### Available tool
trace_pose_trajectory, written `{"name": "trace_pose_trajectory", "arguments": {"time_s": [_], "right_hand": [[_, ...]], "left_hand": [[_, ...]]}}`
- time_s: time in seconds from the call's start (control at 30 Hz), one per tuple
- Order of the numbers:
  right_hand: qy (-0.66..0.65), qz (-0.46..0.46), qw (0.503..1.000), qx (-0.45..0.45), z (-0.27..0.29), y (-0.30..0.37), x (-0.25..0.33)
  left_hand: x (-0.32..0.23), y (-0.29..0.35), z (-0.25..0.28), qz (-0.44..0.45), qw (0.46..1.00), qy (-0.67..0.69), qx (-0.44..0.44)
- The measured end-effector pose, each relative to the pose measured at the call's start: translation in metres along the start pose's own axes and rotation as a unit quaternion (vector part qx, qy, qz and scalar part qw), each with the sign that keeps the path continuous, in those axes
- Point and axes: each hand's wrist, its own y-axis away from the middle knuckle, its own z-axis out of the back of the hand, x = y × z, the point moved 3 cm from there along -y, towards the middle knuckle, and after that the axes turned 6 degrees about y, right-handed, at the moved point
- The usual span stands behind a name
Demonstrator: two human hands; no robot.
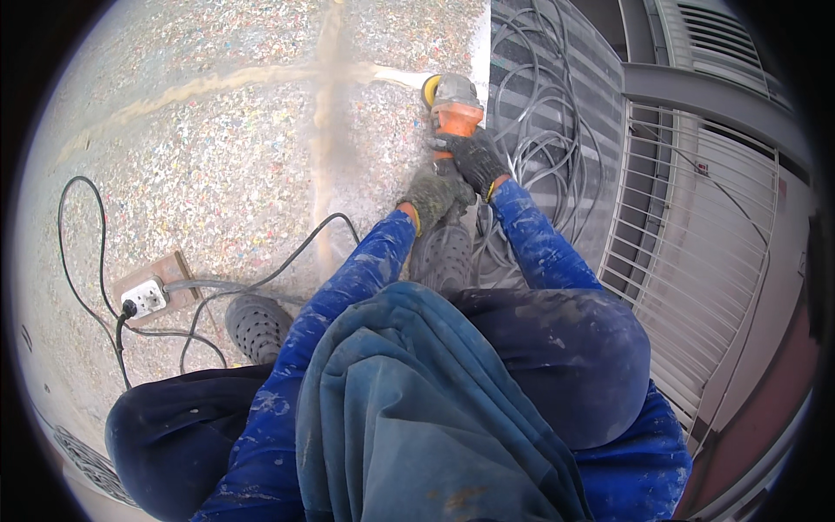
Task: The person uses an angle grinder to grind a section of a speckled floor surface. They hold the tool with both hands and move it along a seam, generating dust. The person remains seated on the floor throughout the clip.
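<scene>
Left grip (pixel 435 195) and right grip (pixel 477 163) are both clamped on the grinder (pixel 457 117), which projects directly ahead of them; cables (pixel 575 139) lie to their right, the socket (pixel 144 298) to their left and rearward

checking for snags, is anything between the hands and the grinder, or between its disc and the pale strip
Only gloves separate the left hand and right hand from the grinder. Nothing visible stands between its yellow disc and the pale strip; coiled cables lie to the right.
</scene>
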Motion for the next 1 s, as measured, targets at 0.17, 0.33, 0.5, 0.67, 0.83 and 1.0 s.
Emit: {"name": "trace_pose_trajectory", "arguments": {"time_s": [0.17, 0.33, 0.5, 0.67, 0.83, 1.0], "right_hand": [[-0.023, -0.036, 0.999, 0.029, -0.001, -0.001, -0.004], [-0.069, -0.063, 0.995, 0.036, -0.015, -0.012, -0.005], [0.082, 0.011, 0.995, 0.054, -0.019, -0.016, 0.013], [0.168, 0.024, 0.981, 0.094, -0.021, -0.023, 0.022], [0.145, 0.109, 0.983, 0.017, -0.028, -0.030, 0.022], [0.029, 0.079, 0.996, 0.022, -0.035, -0.039, 0.018]], "left_hand": [[0.003, -0.006, 0.002, -0.112, 0.977, -0.166, 0.068], [0.002, -0.002, 0.011, -0.106, 0.896, -0.419, 0.099], [-0.004, 0.008, 0.025, -0.074, 0.935, -0.345, 0.042], [-0.016, 0.021, 0.030, -0.062, 0.957, -0.281, 0.045], [-0.015, 0.024, 0.035, 0.050, 0.995, -0.079, -0.026], [-0.012, 0.020, 0.043, -0.054, 0.982, -0.179, -0.005]]}}
